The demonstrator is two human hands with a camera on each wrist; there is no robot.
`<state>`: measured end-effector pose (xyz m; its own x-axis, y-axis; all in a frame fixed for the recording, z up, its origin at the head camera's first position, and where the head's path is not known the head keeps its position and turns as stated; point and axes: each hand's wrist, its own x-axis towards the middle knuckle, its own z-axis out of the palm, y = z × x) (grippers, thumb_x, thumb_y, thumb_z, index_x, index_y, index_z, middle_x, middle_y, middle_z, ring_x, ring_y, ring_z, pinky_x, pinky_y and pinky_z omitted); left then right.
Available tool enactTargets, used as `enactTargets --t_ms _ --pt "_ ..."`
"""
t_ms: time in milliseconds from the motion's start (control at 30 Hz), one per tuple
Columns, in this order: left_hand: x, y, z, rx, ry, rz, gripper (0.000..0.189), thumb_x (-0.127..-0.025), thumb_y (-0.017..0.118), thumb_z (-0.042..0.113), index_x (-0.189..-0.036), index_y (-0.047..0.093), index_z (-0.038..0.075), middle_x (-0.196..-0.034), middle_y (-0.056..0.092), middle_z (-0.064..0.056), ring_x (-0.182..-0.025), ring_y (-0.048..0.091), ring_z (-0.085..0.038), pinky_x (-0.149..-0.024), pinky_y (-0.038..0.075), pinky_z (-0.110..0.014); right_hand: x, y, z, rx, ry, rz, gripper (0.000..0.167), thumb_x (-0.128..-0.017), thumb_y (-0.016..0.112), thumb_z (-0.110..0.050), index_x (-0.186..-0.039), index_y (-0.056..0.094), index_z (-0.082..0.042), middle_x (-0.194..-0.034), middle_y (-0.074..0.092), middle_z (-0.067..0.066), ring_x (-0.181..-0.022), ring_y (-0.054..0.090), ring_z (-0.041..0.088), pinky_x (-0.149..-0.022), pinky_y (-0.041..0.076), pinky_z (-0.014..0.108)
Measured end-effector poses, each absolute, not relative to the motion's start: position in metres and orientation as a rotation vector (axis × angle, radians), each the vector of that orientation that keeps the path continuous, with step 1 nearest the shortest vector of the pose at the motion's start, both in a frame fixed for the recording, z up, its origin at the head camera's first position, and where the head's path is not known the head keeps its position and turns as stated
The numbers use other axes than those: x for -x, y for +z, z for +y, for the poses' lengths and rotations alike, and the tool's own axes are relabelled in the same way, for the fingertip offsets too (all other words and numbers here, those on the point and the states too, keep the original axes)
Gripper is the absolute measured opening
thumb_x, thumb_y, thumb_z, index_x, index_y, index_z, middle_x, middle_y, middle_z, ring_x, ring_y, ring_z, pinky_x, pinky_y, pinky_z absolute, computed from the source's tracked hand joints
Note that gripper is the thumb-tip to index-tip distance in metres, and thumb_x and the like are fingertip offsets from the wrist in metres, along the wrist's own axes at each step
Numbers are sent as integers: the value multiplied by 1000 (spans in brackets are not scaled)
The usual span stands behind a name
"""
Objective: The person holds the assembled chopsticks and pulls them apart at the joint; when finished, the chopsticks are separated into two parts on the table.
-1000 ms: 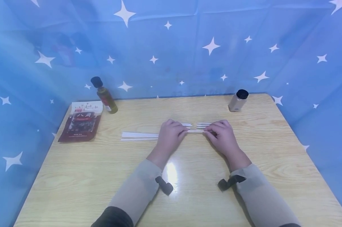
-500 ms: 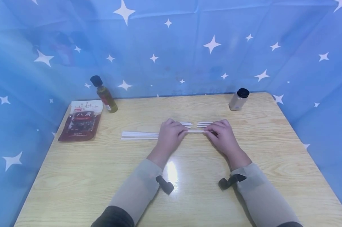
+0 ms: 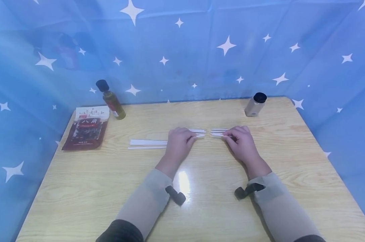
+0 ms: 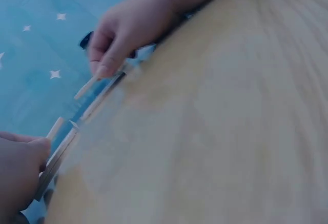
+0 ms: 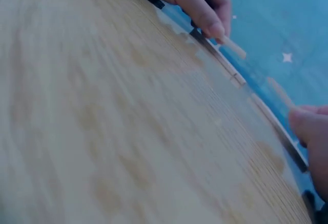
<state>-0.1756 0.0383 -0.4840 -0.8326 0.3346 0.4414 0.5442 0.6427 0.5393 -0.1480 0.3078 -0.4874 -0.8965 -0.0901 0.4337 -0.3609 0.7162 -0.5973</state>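
Observation:
My left hand [image 3: 179, 143] pinches a short piece of thin white stick [image 4: 55, 129] between thumb and fingers. Its far end points right, toward the other hand. My right hand [image 3: 242, 143] pinches a similar stick piece [image 5: 281, 93], pointing left. A gap separates the two pieces. Just behind the left fingers lie several white sticks [image 3: 197, 130], partly covered by that hand. A matching row of sticks [image 3: 218, 130] lies behind the right fingertips. Longer white sticks [image 3: 147, 142] lie to the left, their right ends hidden by my left hand.
At the back left stand a green bottle [image 3: 114, 105] with a black cap and a brown-and-white spice packet [image 3: 87, 134] lying flat. A small black-lidded jar [image 3: 255, 107] stands at the back right. A blue star-patterned curtain [image 3: 182, 60] borders the wooden table [image 3: 212, 201].
The single stick spanning both hands is now two separate pieces, one in each hand. My right hand has shifted slightly right and back, my left slightly left.

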Motion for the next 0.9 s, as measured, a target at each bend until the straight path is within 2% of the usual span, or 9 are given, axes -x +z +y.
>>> enactTargets --t_ms 133,300,567,900 --pt "178 -487 39 730 -961 -2559 7 -97 82 23 -101 84 18 -99 79 6 -95 67 -17 -86 46 -40 148 -487 309 -370 998 -2566 6 -94 82 -5 -100 80 -6 -98 76 6 -94 50 22 -82 38 39" --pt "179 -489 39 705 -928 -2598 9 -98 80 28 -104 84 22 -104 79 7 -99 64 -15 -89 45 -39 148 -488 311 -367 981 -2567 7 -92 84 -6 -98 82 -9 -96 76 4 -97 51 24 -84 38 41" --pt "180 -492 39 704 -866 -2535 7 -95 84 25 -101 86 23 -102 75 5 -102 61 -18 -91 42 -44 149 -489 312 -390 921 -2556 9 -91 86 -6 -99 84 -9 -97 72 9 -100 50 33 -88 36 48" --pt "182 -493 41 697 -802 -2558 8 -96 83 27 -103 86 26 -103 75 6 -103 61 -18 -90 42 -44 150 -491 310 -367 888 -2578 11 -90 87 -7 -100 85 -10 -102 69 12 -102 47 36 -90 35 50"
